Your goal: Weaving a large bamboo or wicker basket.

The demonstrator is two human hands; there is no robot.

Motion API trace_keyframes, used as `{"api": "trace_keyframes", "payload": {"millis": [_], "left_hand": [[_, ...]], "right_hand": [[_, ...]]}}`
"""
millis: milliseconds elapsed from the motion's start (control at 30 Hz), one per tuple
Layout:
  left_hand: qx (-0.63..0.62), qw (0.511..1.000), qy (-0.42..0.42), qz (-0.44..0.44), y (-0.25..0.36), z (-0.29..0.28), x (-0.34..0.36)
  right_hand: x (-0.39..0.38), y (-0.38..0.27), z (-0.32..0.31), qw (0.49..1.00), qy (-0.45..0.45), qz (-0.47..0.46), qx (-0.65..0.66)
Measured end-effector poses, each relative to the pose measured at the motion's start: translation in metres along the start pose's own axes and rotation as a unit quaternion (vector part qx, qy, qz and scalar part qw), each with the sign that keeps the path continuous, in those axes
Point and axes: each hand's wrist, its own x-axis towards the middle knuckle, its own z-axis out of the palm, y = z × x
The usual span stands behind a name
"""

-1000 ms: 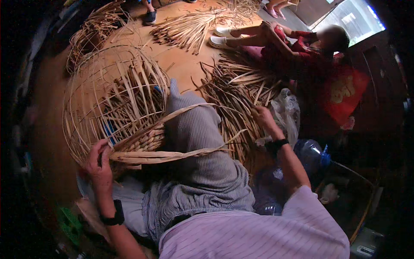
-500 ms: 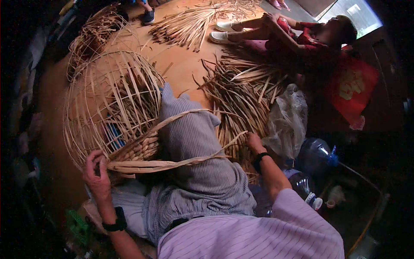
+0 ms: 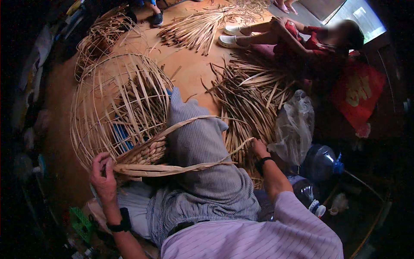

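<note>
My left hand [image 3: 103, 170] pinches long pale dried strips [image 3: 146, 170] at the lower edge of an open, cage-like woven basket [image 3: 99, 103], which has a braided section [image 3: 151, 150] low on its right. The strips run rightward across my grey striped leg. At the right, my right hand [image 3: 259, 148] has its fingers closed at the tip of one of these strips, beside a heap of loose darker strips [image 3: 248, 99]. More strips show through the basket's ribs, along with something blue.
A seated person in red [image 3: 302, 47] is at upper right, another person's foot [image 3: 156, 17] at top. Strip bundles [image 3: 194, 28] lie on the orange floor [image 3: 185, 73]. A plastic bag [image 3: 293, 125], water bottles [image 3: 319, 159] and a green plastic crate [image 3: 82, 222] surround me.
My right hand has come down toward me, to the end of the strip. The whole view has shifted slightly; my left hand stays at the basket's lower edge.
</note>
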Motion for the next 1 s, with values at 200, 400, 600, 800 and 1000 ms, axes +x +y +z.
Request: {"api": "trace_keyframes", "payload": {"millis": [200, 400, 600, 800, 1000], "left_hand": [[-0.009, 1.000, -0.021, -0.012, 0.001, -0.001, 0.001], [-0.016, 1.000, -0.007, -0.026, 0.001, 0.000, 0.000], [-0.003, 1.000, -0.013, -0.019, 0.009, 0.000, 0.001], [-0.025, 0.999, -0.014, -0.021, 0.003, 0.001, -0.001], [-0.054, 0.998, -0.018, -0.015, -0.001, 0.005, 0.000]], "right_hand": [[0.005, 0.012, -0.001, 0.997, -0.060, -0.004, 0.044], [0.006, 0.017, 0.025, 0.987, -0.108, 0.058, 0.103], [-0.013, -0.007, 0.001, 0.987, 0.034, -0.071, 0.137], [-0.018, -0.027, -0.016, 0.951, 0.218, -0.093, 0.198], [0.015, -0.006, -0.034, 0.836, 0.096, 0.035, 0.539]]}}
